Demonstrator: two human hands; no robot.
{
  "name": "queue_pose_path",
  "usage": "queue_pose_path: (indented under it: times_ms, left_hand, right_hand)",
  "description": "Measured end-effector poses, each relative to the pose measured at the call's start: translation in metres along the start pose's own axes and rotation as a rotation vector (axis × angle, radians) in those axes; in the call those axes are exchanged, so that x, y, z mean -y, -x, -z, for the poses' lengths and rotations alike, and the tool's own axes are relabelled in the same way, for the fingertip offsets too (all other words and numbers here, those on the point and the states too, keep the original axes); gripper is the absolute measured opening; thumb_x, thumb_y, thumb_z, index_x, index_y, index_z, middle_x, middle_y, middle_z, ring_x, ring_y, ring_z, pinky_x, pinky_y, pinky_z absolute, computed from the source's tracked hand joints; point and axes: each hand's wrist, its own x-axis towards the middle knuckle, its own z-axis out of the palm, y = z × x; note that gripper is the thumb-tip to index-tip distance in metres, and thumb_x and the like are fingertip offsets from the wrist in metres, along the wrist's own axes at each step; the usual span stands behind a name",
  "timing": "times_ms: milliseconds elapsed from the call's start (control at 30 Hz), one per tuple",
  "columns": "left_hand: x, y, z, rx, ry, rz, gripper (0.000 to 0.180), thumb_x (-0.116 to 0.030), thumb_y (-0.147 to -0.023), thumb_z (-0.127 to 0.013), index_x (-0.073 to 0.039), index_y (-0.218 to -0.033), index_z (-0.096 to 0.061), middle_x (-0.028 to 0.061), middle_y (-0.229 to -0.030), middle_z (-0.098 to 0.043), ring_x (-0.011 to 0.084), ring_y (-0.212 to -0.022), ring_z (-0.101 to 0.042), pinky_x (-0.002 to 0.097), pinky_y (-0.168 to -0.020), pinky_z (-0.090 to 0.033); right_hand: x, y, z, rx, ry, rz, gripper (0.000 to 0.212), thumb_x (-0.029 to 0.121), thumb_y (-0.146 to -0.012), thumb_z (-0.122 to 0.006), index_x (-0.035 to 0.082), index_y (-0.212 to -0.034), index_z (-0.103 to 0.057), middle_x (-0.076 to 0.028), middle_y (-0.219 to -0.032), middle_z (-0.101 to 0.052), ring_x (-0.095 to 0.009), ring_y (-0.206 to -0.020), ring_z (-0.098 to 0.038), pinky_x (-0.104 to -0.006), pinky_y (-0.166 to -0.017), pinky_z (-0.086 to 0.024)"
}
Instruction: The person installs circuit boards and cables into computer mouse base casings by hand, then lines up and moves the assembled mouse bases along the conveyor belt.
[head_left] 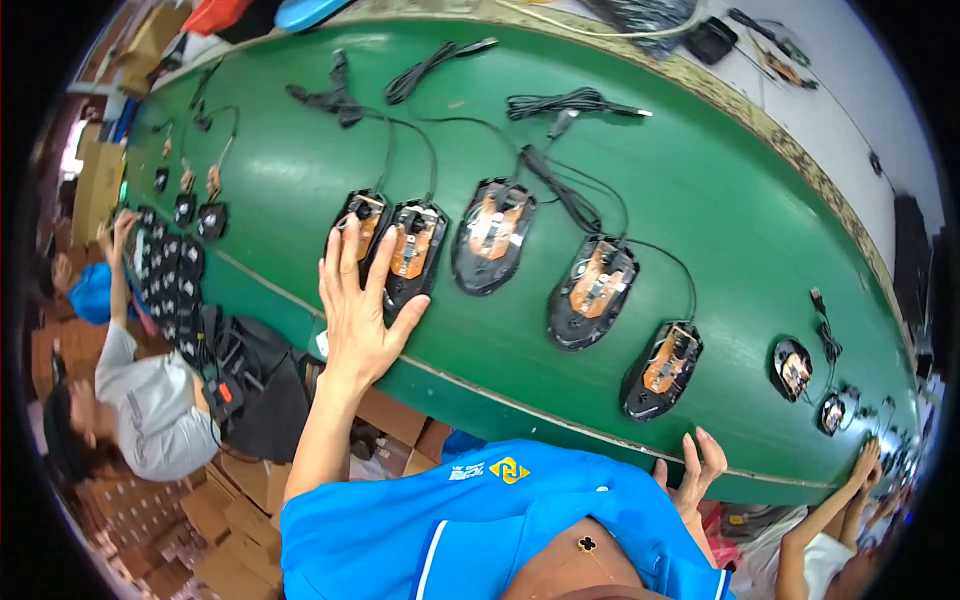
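Several computer mice without top covers lie on a green work surface [480, 360], their brown circuit boards showing. My left hand [355, 315] reaches over the two leftmost mice of the group before me, its fingers spread. Its fingertips rest on or just above the left mouse [370, 212] and the mouse beside it [415, 245]; whether they press down cannot be seen. A middle mouse [490, 240], another mouse [597, 290] and a lower one [662, 370] lie to the right. At the near edge, my right hand [695, 472] has its fingers apart and holds nothing.
Bundled black cables [575, 103] stretch behind the mice. More opened mice [793, 368] lie at far right, where a co-worker's hands [868, 462] work. Another person [150, 400] sits at left near small black parts [212, 218]. A speckled ledge [770, 140] borders the far side.
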Motion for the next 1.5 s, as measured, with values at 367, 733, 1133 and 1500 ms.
queue_pose_path:
  times_ms: [367, 733, 1133, 1500]
  left_hand:
    - [-0.04, -0.056, -0.011, -0.281, -0.004, -0.224, 0.065, -0.035, -0.095, -0.059, -0.015, -0.155, -0.045, 0.015, -0.163, -0.034, 0.0358, -0.148, -0.031, 0.0528, -0.119, -0.02]
    - [-0.185, -0.063, -0.036, -0.043, 0.453, -0.787, 0.058, -0.012, -0.084, -0.071, -0.01, -0.141, -0.057, 0.0136, -0.152, -0.049, 0.0322, -0.14, -0.044, 0.0509, -0.119, -0.028]
    - [-0.168, -0.062, -0.043, -0.066, 0.442, -0.79, 0.051, -0.008, -0.088, -0.068, -0.008, -0.138, -0.058, 0.0114, -0.147, -0.055, 0.0293, -0.135, -0.052, 0.0526, -0.12, -0.029]
    - [-0.162, -0.069, -0.031, -0.184, 0.3, -0.842, 0.045, -0.012, -0.091, -0.067, -0.01, -0.136, -0.061, 0.0109, -0.145, -0.058, 0.0281, -0.133, -0.053, 0.0539, -0.121, -0.024]
  right_hand:
    - [0.005, -0.02, -0.001, -0.002, -0.039, -0.028, 0.057, 0.024, -0.077, -0.079, 0.019, -0.133, -0.066, -0.013, -0.143, -0.052, -0.029, -0.126, -0.051, -0.0459, -0.108, -0.042]
    - [0.022, -0.099, -0.03, -0.078, -0.158, 0.085, 0.077, 0.044, -0.08, -0.076, 0.027, -0.151, -0.05, -0.016, -0.159, -0.036, -0.035, -0.149, -0.03, -0.0495, -0.119, -0.024]
    - [0.017, -0.123, -0.034, -0.033, -0.069, -0.037, 0.092, 0.046, -0.076, -0.08, 0.015, -0.155, -0.042, -0.015, -0.16, -0.035, -0.031, -0.15, -0.031, -0.0508, -0.119, -0.02]
    - [0.013, -0.124, -0.032, -0.222, -0.042, -0.019, 0.089, 0.047, -0.085, -0.072, 0.015, -0.159, -0.034, -0.014, -0.162, -0.033, -0.029, -0.15, -0.03, -0.0498, -0.121, -0.015]
